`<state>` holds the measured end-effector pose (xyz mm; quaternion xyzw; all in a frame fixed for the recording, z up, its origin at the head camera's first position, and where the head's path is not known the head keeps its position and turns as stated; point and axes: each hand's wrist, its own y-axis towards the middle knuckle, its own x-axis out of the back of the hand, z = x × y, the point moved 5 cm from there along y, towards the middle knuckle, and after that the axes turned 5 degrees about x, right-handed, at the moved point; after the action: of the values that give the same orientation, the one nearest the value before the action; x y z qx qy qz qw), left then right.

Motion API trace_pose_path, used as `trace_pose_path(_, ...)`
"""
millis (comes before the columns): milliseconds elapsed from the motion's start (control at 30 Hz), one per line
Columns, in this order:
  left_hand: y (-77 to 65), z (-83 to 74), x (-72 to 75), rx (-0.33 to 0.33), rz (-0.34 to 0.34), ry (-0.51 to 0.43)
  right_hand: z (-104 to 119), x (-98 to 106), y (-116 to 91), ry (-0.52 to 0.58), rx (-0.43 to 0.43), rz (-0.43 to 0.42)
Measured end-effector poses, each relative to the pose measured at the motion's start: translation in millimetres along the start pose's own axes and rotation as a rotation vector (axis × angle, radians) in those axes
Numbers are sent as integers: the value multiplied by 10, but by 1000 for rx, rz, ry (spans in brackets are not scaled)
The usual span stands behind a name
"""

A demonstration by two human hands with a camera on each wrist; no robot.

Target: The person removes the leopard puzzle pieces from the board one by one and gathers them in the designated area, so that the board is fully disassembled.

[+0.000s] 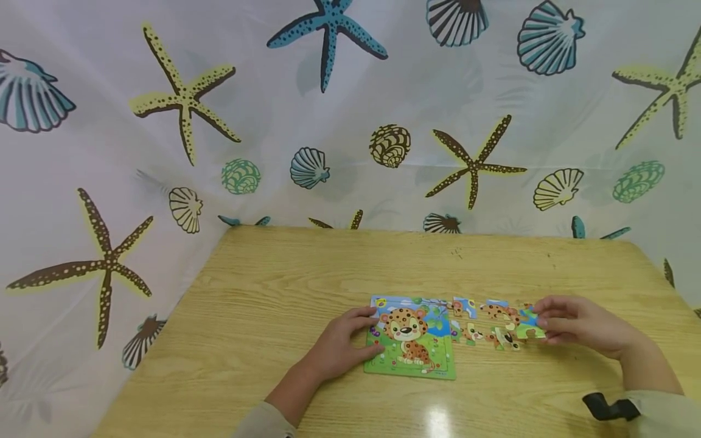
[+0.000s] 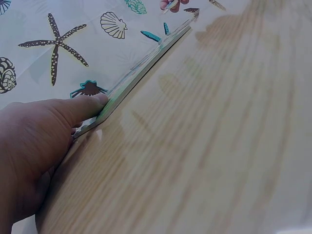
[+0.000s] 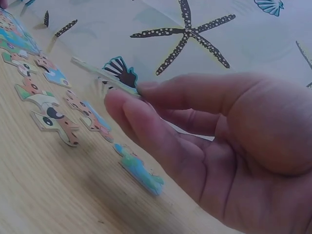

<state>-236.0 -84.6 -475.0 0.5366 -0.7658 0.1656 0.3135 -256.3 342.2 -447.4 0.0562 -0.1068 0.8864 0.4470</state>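
A square puzzle board with a cartoon leopard on blue and green lies flat on the table. My left hand rests at its left side, with the thumb and fingertips touching the edge. Over on the right, my right hand pinches a green and blue puzzle piece between thumb and fingers. The right wrist view shows that held piece nearly edge-on, raised above the table. Under this hand lies a blue-green piece. Several spotted pieces lie loose between board and right hand.
The wooden table has its back edge against a hanging cloth printed with starfish and shells. A black strap sticks out from the right sleeve.
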Motion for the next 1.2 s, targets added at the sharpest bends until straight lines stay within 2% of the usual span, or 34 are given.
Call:
trace_pose_path(167, 10, 4, -2, 2, -2, 8, -31, 95, -74, -2, 10, 8)
trace_pose_path(467, 9, -2, -7, -4, 1, 17, -156, 211, -164, -19, -54, -11)
trace_pose_path(1200, 11, 23, -18, 11, 3, 12, -252, 255, -236, -18, -150, 11)
